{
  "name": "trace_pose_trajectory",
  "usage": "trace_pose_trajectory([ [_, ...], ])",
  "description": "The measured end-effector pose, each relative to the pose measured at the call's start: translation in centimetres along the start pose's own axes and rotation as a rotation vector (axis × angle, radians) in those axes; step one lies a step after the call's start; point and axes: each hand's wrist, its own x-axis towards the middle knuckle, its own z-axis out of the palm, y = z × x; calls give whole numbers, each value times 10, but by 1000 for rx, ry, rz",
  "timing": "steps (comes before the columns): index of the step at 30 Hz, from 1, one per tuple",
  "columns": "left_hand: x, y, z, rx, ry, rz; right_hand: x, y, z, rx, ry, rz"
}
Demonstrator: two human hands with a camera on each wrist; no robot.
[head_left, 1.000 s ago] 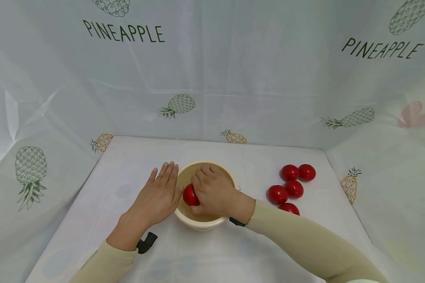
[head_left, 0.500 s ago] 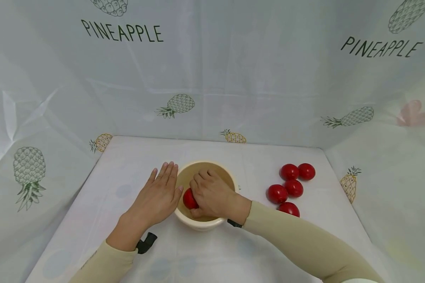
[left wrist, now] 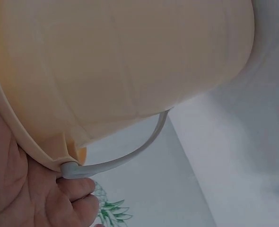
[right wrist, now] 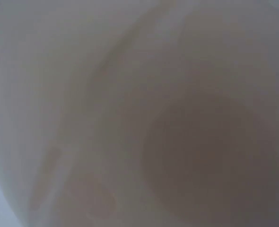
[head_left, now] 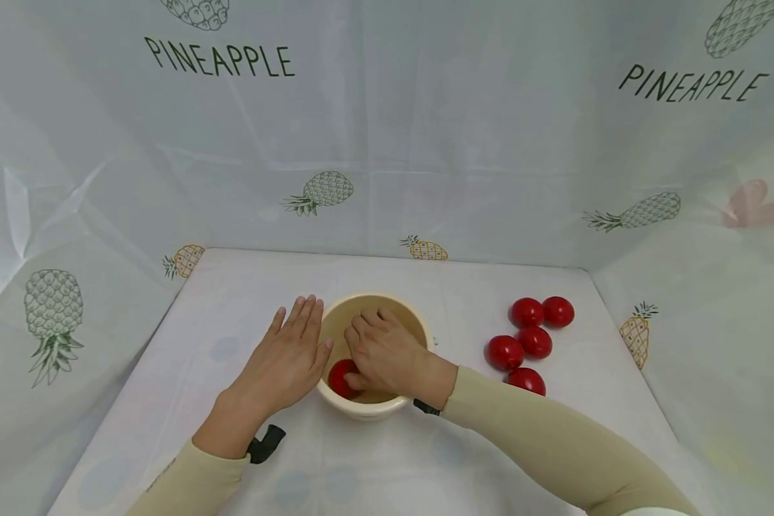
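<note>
A cream bucket (head_left: 369, 414) stands upright at mid-table. My left hand (head_left: 277, 365) lies along its left rim with straight fingers. In the left wrist view, that hand (left wrist: 40, 189) touches the rim beside the joint of a grey handle (left wrist: 130, 156). My right hand (head_left: 387, 355) is reached down inside the bucket, fingers loosely bent and fingertips hidden. A glossy red ball-shaped thing (head_left: 340, 378) sits low in the bucket, its right side behind the right thumb. The right wrist view is filled by a blurred pale bucket wall (right wrist: 59, 94).
Several similar red ball-shaped things (head_left: 535, 343) are grouped on the table at the right, close to the right forearm. White cloth (head_left: 374, 129) printed with pineapples rises behind and at both sides of the table (head_left: 232, 287).
The red ball-shaped thing has slipped out of the right hand's grip and dropped lower in the bucket. The right hand shifted slightly left. The left hand keeps its place.
</note>
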Motion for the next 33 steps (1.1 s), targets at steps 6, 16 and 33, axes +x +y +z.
trace_pose_trajectory([
  [6, -1, -1, -1, -17, -10, -13, 0, 3, -4, 28, 81, 22],
  [16, -1, -2, -4, -30, -24, -17, -26, 24, -10, 176, 415, 164],
  [33, 0, 0, -3, -44, -20, -15, -218, 92, 44, 156, 256, 331],
])
